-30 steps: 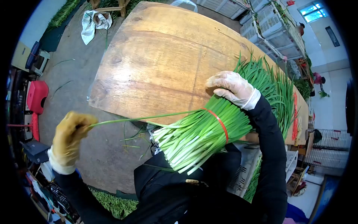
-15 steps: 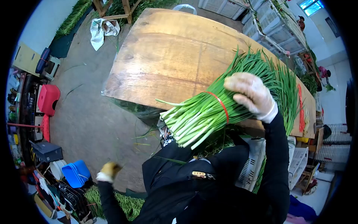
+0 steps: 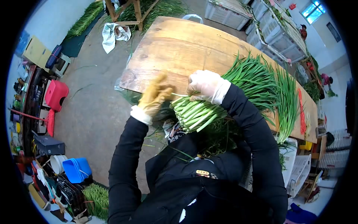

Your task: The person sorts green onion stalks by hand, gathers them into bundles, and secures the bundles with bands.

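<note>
A thick bundle of Chinese chives (image 3: pixel 199 114) lies over the near edge of the table, pale cut ends toward the left and green leaves (image 3: pixel 250 78) toward the right. My right hand (image 3: pixel 206 86), in a white glove, grips the top of the bundle near its cut ends. The glove and sleeve hide the bundle's middle. Just left of the stem ends is my left hand (image 3: pixel 153 96), in a yellowish glove, its fingers apart and partly blurred. One stray stalk (image 3: pixel 179 95) sticks out toward it; whether they touch is unclear.
More loose chives (image 3: pixel 286 104) lie on the wooden table (image 3: pixel 171 44), beside red ties (image 3: pixel 301 112). White crates (image 3: pixel 228 15) stand beyond the table. On the floor at left are a red stool (image 3: pixel 56 95) and a blue bucket (image 3: pixel 76 170).
My left hand has come up from low on the left to the stem ends. My right hand has moved left along the bundle toward the cut ends; the red band no longer shows.
</note>
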`<state>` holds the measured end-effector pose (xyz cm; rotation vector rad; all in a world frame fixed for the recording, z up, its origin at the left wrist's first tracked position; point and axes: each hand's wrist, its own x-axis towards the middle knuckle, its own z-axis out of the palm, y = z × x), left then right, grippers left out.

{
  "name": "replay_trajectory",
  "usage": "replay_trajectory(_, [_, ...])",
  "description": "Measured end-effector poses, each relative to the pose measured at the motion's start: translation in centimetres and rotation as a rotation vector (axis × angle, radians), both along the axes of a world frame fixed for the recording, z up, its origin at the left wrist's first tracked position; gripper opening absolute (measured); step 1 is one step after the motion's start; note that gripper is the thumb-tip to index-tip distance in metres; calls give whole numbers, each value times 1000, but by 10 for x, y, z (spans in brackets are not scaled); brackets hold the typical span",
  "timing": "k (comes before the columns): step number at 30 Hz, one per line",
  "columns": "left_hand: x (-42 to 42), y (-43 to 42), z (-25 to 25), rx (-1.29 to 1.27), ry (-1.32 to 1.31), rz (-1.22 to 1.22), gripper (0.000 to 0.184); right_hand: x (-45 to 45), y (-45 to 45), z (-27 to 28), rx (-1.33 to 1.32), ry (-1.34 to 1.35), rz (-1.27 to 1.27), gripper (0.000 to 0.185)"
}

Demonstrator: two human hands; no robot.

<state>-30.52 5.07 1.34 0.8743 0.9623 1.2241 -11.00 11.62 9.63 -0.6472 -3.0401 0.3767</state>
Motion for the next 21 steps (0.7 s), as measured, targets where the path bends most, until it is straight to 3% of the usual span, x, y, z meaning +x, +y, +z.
replay_trajectory(2, [5,-3,-1,40,298,-217,26,-3,-4,5,48,-66,23,14])
replay_trajectory(3, [11,-9,5,10,283,-181,18,-5,-6,6,96,-122,37,13])
replay_trajectory(8, [32,-32,10,139,83,60,28,-1,-10,-1,251,-51,93,12])
replay_trajectory(10, [38,-32,-5,266,48,96,31,0,-12,-4,60,220,128,14])
replay_trajectory(13, [45,-31,-15,366,-28,175,31,-7,-15,-6,28,238,185,15])
replay_trajectory(16, [44,-37,-8,246,3,145,32,-12,-20,-6,84,193,181,12])
replay_trajectory(17, [39,-40,-22,256,180,145,38,-14,-22,-10,63,248,176,10])
replay_trajectory(18, [44,-46,-26,273,34,148,44,-15,-24,-14,46,303,168,11])
replay_trajectory(21, [31,-50,-23,270,8,-29,44,-22,-33,-9,7,162,136,12])
